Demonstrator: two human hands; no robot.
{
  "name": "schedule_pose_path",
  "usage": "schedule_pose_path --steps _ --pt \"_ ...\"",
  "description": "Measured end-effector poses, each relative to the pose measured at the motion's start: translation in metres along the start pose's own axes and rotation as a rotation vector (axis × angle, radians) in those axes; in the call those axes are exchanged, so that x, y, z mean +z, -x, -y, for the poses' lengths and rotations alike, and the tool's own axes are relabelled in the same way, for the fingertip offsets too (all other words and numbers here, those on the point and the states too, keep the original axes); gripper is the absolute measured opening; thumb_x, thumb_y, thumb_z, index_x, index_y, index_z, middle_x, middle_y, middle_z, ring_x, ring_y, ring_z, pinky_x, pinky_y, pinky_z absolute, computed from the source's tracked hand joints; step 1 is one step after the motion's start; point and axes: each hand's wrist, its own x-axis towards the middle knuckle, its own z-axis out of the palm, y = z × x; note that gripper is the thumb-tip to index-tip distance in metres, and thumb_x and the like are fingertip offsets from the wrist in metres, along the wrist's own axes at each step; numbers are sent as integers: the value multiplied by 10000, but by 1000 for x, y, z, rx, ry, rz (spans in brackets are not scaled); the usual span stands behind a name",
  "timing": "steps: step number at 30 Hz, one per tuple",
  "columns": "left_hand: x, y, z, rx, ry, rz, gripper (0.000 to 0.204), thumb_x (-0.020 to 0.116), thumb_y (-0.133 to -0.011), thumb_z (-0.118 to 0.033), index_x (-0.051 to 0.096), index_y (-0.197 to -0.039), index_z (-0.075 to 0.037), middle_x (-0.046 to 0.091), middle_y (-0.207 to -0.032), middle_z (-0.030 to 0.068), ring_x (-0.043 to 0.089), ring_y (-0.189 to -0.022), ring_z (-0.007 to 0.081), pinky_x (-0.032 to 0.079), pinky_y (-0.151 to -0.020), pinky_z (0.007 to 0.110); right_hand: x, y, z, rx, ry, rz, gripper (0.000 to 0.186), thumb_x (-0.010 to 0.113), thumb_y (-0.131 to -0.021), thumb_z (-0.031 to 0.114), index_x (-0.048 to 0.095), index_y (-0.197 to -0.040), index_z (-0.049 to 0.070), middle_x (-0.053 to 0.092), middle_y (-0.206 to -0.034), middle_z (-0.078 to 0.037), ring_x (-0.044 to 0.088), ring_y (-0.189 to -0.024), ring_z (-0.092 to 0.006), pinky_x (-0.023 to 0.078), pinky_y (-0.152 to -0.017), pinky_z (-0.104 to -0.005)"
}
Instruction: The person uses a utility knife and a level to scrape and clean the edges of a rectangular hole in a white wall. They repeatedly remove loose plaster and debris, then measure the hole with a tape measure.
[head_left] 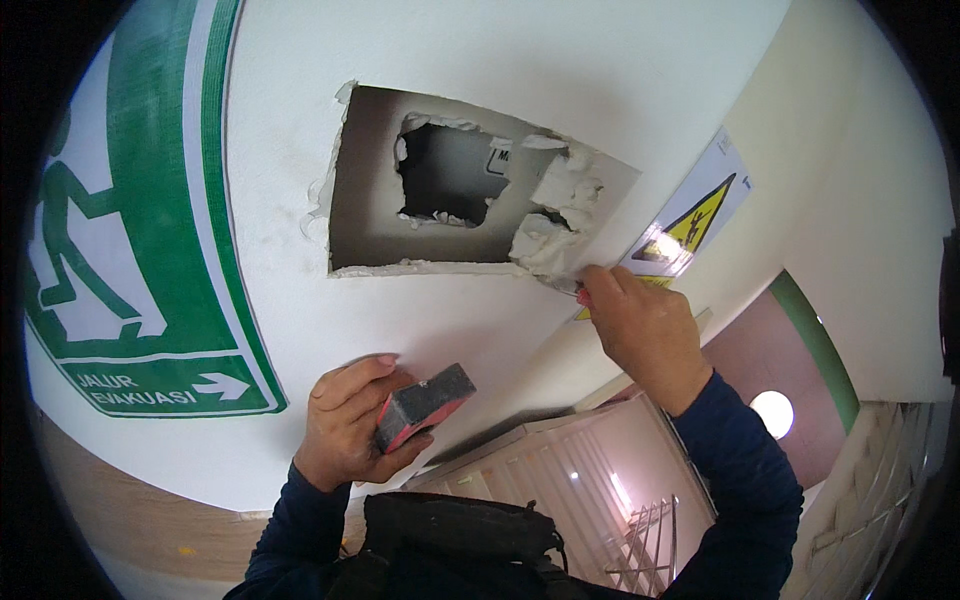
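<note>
A rectangular opening (375,245) with ragged edges is cut in the white wall. Behind it a second panel has a smaller, dark, rough hole (440,170). Broken white plaster (548,243) clings at the opening's right side. At the lower right corner my right hand (645,325) is closed around a small tool (568,286) with a red part; its metal-looking end touches the plaster edge, and its handle is mostly hidden. Below the opening, my left hand (350,415) grips a dark grey block (425,402) with a red side, away from the wall's cut.
A green and white evacuation sign (225,300) covers the wall at left. A yellow triangle warning sign (690,215) is right of the opening, close to my right hand. A black bag or pouch (460,530) hangs at my front. Metal railings (650,545) stand at lower right.
</note>
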Motion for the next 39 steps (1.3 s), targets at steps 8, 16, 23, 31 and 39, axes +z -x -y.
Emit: schedule_pose_path --steps 8,16,23,31,39 --pt "-5 -2 -5 -41 -32 62 449 900 -730 -322 744 -1093 -108 727 -1133 50 604 -1260 256 516 -965 393 6 7 -18 3 -43 9 84 607 -1004 189 612 -1001 106 654 -841 -101 721 -735 -283 573 -622 -437" --pt "7 -7 -11 -54 -94 47 476 906 -683 -314 753 -1091 -123 723 -1172 35 601 -1248 258 490 -967 394 29 65 -10 592 -717 -198 270 559 -1077 228 562 -1259 28 730 -966 -215 712 -884 -453 558 -758 -486" --pt "6 0 -8 6 -182 12 487 902 -670 -308 757 -1089 -105 723 -1176 49 605 -1242 289 488 -952 410 -8 -6 42 752 -1053 -353 244 484 -1100 213 555 -1216 10 683 -837 -166 683 -733 -375 515 -665 -436" --pt "11 -1 -3 15 -104 13 521 907 -668 -313 754 -1112 -86 719 -1187 63 608 -1250 306 501 -956 443 13 -28 45 713 -860 -534 228 497 -1106 222 491 -1194 12 670 -856 -295 670 -799 -519 503 -634 -532" --pt "7 -2 -4 26 -115 51 533 922 -661 -327 753 -1107 -91 710 -1199 57 601 -1257 294 504 -953 441 12 -35 60 817 -956 -514 207 491 -1101 200 480 -1165 3 669 -859 -303 669 -811 -528 505 -643 -537"
